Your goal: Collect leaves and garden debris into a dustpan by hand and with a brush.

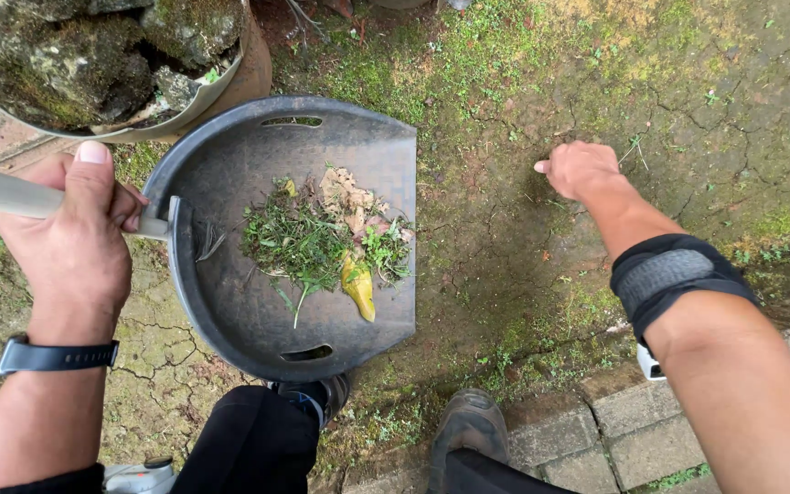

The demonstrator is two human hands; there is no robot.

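My left hand (70,233) grips the pale handle (2,194) of a dark grey dustpan (230,302) that rests on mossy ground. Inside the pan lies a small heap of pulled green weeds (299,242), dry brown leaves (347,197) and one yellow leaf (358,285). My right hand (580,169) reaches down to the bare cracked soil to the right of the pan, fingers curled against the ground; whether it pinches anything is hidden. A black watch sits on my left wrist and a black strap (674,279) wraps my right forearm.
A large pot (221,82) holding mossy stones stands at the top left, just behind the dustpan. Grey paving bricks (633,430) edge the lower right. My dark shoes (468,425) and trouser legs stand at the bottom centre. Moss and small weeds cover the cracked ground.
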